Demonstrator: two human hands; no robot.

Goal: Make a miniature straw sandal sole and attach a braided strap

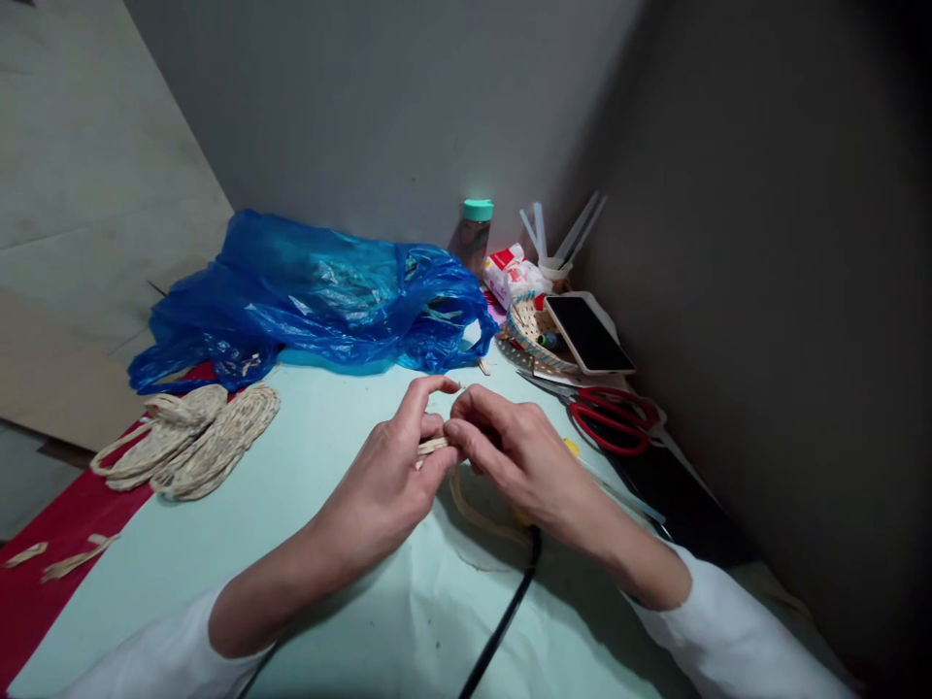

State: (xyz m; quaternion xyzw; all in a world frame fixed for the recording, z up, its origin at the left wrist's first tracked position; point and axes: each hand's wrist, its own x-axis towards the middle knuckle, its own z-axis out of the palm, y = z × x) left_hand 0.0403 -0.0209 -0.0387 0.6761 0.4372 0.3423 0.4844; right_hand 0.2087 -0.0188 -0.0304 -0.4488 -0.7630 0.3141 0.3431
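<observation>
Over the middle of the pale green table (349, 621), my two hands meet on a narrow cream-coloured plaited strip (435, 446). My left hand (397, 461) pinches the strip between thumb and fingers, its index finger arched above. Thumb and fingers of my right hand (520, 451) are closed together at the strip's end, where the fingertips hide the exact grip. A loop of similar strip hangs below the hands. Something yellow (572, 447), mostly covered by my right hand, lies under it, and a black cable (502, 621) runs from there towards me.
Two coiled plaited bundles (218, 442) lie left on red cloth (44, 612). A blue plastic bag (313, 301) fills the back. At right are red-handled scissors (615, 417), a phone (589, 333), a woven basket (524, 320), a green-lidded jar (477, 233) and translucent sticks (579, 228).
</observation>
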